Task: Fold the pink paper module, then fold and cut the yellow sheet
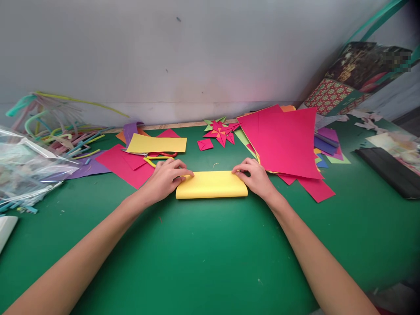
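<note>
A sheet of yellow paper point(211, 186) lies bent over on the green table, its rounded fold towards me and its edges at the far side. My left hand point(169, 175) pinches its far left corner between thumb and fingers. At the far right corner, my right hand point(251, 175) grips the paper the same way. Just behind my left hand lie scissors with yellow and red handles point(160, 156), partly covered by a flat yellow paper strip point(157, 143). Beyond the bent sheet are a folded red paper star point(221, 131) and a small folded red square point(205, 144).
Large red sheets point(285, 142) are piled to the right, over other coloured paper. A black case point(390, 170) lies farther right, near a patterned bag point(341, 96). Pipe cleaners point(65, 135) and a clear plastic bag point(29, 162) crowd the left. A wall point(203, 52) bounds the back.
</note>
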The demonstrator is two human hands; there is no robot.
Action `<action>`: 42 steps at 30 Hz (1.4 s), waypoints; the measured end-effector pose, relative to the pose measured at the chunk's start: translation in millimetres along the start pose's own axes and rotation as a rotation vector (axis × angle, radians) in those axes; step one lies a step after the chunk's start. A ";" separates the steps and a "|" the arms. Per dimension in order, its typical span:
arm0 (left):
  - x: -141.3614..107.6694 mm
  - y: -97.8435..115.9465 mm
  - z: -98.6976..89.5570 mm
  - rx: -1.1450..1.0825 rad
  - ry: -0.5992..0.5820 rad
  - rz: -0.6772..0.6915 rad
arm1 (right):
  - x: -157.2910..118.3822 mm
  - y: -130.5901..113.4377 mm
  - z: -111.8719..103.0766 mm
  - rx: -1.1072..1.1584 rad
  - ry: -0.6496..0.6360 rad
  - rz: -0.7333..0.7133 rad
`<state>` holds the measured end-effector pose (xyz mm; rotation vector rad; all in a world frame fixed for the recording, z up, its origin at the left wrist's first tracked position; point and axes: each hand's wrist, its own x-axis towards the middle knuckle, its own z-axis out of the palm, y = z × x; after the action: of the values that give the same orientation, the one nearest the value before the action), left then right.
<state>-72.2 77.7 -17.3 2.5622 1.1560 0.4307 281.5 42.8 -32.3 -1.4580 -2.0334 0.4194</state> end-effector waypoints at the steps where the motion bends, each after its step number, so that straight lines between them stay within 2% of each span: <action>1: 3.4 0.9 -2.8 -0.004 -0.023 0.025 | 0.0 -0.2 -0.1 -0.005 -0.001 0.000; 6: 23.8 15.0 -18.9 0.037 -0.211 0.164 | 0.2 -1.0 -0.3 -0.013 -0.011 0.007; 9: 34.0 28.1 -25.1 0.090 -0.277 0.199 | 0.2 -1.8 -0.8 -0.015 -0.018 0.016; 12: 42.8 43.9 -23.4 0.152 -0.281 0.184 | 0.3 -2.7 -1.2 -0.019 -0.022 0.020; 17: 55.6 73.2 -8.0 0.389 -0.223 0.125 | 0.3 -2.4 -0.9 -0.025 -0.030 0.015; 20: 59.6 83.0 -0.6 0.466 -0.204 0.102 | 0.0 -1.5 -0.8 -0.025 -0.029 0.005; 27: 55.9 85.0 2.9 0.310 -0.301 0.213 | 0.3 -2.9 -1.8 -0.032 -0.035 0.004; 31: 52.2 84.8 1.1 0.250 -0.301 0.188 | 0.4 -4.0 -2.2 -0.037 -0.037 0.007; 38: 42.5 85.0 -7.7 0.146 -0.369 0.148 | -0.1 -3.7 -1.4 -0.029 -0.029 -0.003; 42: 37.1 84.7 -6.2 0.127 -0.350 0.151 | 0.1 -4.5 -1.9 -0.027 -0.031 0.005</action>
<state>5.8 53.2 26.4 2.7001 0.8937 -0.0649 279.3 41.2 -28.3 -1.4811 -2.0682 0.4209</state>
